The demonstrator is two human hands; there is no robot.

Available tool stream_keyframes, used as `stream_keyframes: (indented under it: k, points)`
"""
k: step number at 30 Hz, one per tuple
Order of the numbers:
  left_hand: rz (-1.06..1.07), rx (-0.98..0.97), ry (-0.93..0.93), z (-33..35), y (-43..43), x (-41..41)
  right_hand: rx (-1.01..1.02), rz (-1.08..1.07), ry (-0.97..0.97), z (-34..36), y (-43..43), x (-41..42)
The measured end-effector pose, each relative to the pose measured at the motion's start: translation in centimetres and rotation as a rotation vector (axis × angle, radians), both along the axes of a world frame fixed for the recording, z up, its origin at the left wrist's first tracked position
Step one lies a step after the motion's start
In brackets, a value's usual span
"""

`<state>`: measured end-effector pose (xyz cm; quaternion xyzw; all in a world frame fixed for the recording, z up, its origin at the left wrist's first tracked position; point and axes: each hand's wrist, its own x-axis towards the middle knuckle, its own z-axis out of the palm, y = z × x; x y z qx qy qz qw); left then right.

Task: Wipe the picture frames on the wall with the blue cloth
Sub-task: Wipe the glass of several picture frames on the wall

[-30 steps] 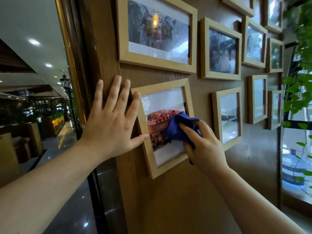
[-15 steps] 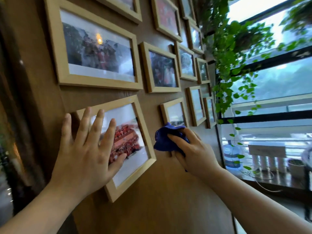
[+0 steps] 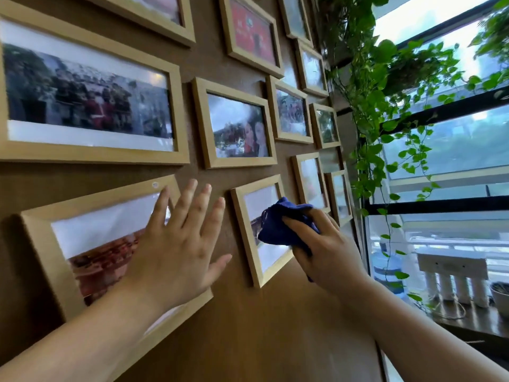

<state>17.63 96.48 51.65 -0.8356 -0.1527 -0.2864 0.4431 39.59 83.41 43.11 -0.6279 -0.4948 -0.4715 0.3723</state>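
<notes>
Several light wooden picture frames hang on a brown wooden wall. My right hand grips the bunched blue cloth and presses it on the glass of a small lower frame. My left hand lies flat with fingers spread over the right part of the large tilted lower-left frame, its fingertips reaching the bare wall between the two frames. A wide frame and a mid-sized frame hang just above.
Trailing green vines hang right of the frames beside a black-barred window. Below the window a dark sill holds a white device with cylinders, a cable and a small pot. A water bottle stands by the window.
My view swung right along the wall. The right hand carried the cloth off the tilted lower-left frame onto the small frame to its right. The left hand slid right across the tilted frame.
</notes>
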Motion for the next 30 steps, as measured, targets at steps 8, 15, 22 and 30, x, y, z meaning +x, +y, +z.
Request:
stream_keyframes:
  k: [8, 15, 22, 30]
  points:
    - [0.172, -0.038, 0.064, -0.8, 1.0, 6.7, -0.027, 0.119, -0.044, 0.2, 2.3, 6.5]
    - [0.306, -0.101, 0.042, -1.3, 2.7, 8.6, -0.022, 0.23, -0.07, 0.9, 6.7, 8.9]
    - [0.182, -0.08, -0.02, -1.6, 4.2, 10.5, 0.014, 0.251, -0.024, 1.4, 10.7, 8.8]
    - [0.269, -0.112, -0.188, -1.6, 5.3, 13.9, 0.086, 0.257, -0.044, 1.4, 13.6, 9.1]
